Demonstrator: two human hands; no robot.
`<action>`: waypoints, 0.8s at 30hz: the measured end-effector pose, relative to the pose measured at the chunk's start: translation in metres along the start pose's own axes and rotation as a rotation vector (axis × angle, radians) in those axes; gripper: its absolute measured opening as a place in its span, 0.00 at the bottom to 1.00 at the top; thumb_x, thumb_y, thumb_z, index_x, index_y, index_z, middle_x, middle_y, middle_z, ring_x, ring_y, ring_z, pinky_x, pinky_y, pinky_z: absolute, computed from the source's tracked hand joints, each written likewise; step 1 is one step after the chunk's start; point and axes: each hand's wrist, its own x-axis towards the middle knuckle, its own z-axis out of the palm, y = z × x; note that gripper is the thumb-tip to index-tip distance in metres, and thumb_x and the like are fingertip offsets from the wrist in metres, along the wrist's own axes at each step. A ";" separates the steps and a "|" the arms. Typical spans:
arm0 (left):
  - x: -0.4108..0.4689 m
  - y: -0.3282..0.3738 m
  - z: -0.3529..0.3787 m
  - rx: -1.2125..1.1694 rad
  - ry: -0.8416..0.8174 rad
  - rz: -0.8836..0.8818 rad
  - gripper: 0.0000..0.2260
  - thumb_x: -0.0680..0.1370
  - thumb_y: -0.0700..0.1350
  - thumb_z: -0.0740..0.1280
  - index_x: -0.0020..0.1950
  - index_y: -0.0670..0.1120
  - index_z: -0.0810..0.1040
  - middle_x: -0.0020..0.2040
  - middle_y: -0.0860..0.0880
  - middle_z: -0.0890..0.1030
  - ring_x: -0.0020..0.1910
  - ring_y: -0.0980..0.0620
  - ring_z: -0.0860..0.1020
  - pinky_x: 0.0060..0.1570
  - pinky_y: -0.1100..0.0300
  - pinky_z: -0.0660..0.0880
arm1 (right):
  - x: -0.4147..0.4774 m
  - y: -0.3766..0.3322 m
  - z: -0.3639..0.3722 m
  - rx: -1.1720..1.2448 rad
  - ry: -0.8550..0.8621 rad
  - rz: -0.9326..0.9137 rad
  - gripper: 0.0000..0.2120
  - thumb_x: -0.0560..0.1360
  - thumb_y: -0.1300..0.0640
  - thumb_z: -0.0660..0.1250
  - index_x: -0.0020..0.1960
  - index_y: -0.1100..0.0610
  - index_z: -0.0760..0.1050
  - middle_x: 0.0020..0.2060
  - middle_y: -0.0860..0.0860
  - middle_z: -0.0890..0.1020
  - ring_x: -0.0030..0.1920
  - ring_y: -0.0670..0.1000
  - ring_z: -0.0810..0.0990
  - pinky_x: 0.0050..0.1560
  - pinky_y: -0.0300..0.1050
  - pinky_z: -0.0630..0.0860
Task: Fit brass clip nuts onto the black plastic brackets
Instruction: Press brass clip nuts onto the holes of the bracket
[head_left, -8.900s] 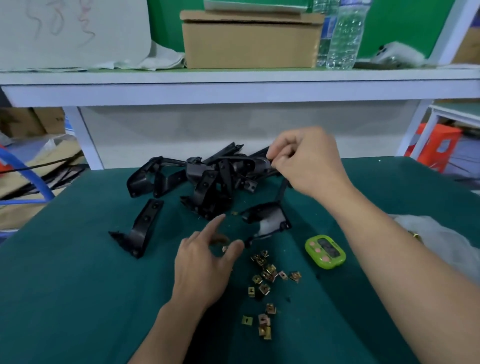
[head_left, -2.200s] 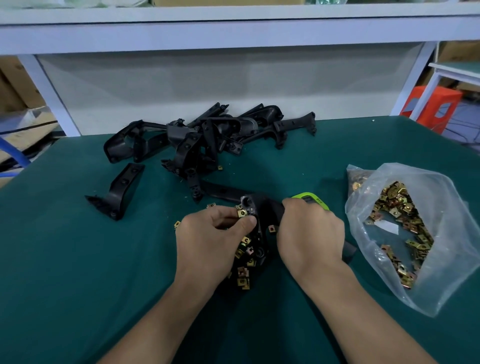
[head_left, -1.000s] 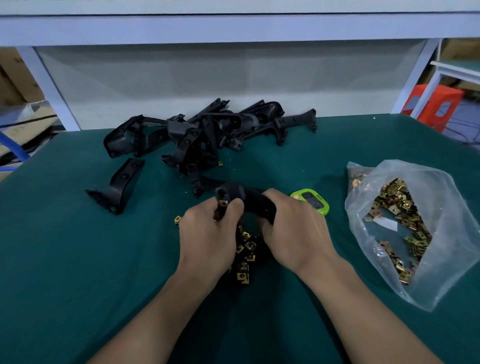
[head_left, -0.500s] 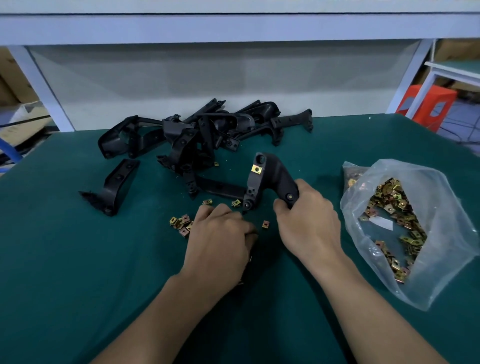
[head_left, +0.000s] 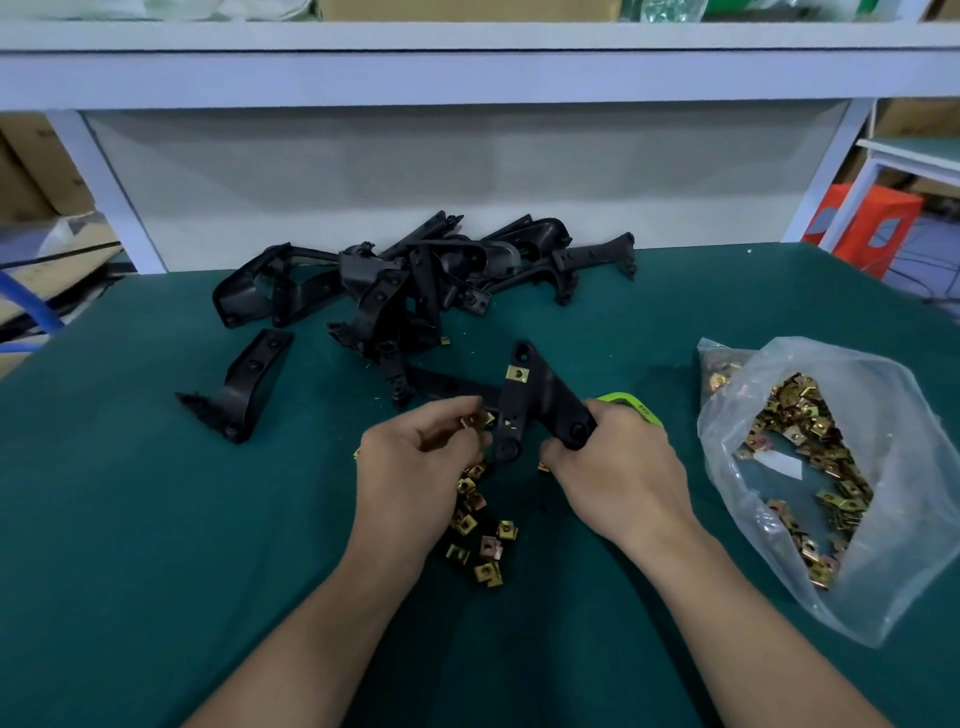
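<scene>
My right hand (head_left: 618, 473) grips a black plastic bracket (head_left: 540, 400) by its lower right end and holds it above the green table. One brass clip nut (head_left: 517, 373) sits fitted on the bracket's upper arm. My left hand (head_left: 415, 467) pinches another brass clip nut (head_left: 471, 422) just left of the bracket's lower arm. Several loose clip nuts (head_left: 480, 540) lie on the table below my hands. A pile of black brackets (head_left: 415, 280) lies at the back of the table.
A clear plastic bag (head_left: 831, 467) full of clip nuts lies open at the right. A green timer (head_left: 631, 405) peeks out behind my right hand. One single bracket (head_left: 244, 389) lies at the left. A white shelf frame (head_left: 467, 73) spans the back.
My left hand has lifted off the loose nuts with one nut pinched and brought it up beside the bracket. My right hand still holds the bracket, now slightly lower and nearer.
</scene>
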 end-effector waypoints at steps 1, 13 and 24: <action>0.000 0.000 0.001 -0.031 -0.023 0.001 0.16 0.77 0.33 0.70 0.49 0.55 0.88 0.42 0.51 0.88 0.41 0.54 0.86 0.42 0.69 0.79 | 0.000 0.000 0.000 -0.011 -0.002 -0.008 0.11 0.68 0.43 0.67 0.36 0.48 0.71 0.35 0.46 0.77 0.34 0.50 0.76 0.32 0.45 0.66; -0.001 0.005 -0.001 -0.174 -0.245 -0.094 0.16 0.78 0.31 0.66 0.49 0.48 0.89 0.46 0.44 0.88 0.44 0.49 0.85 0.43 0.61 0.81 | 0.001 0.004 -0.003 -0.087 -0.019 -0.068 0.12 0.69 0.41 0.68 0.36 0.47 0.69 0.38 0.48 0.77 0.36 0.54 0.77 0.34 0.47 0.68; 0.003 0.004 -0.004 -0.183 -0.196 -0.164 0.13 0.76 0.32 0.67 0.42 0.45 0.88 0.41 0.44 0.86 0.39 0.48 0.84 0.41 0.55 0.81 | -0.002 0.001 -0.002 -0.064 -0.041 -0.094 0.12 0.70 0.43 0.68 0.36 0.48 0.69 0.33 0.46 0.76 0.35 0.54 0.76 0.31 0.45 0.65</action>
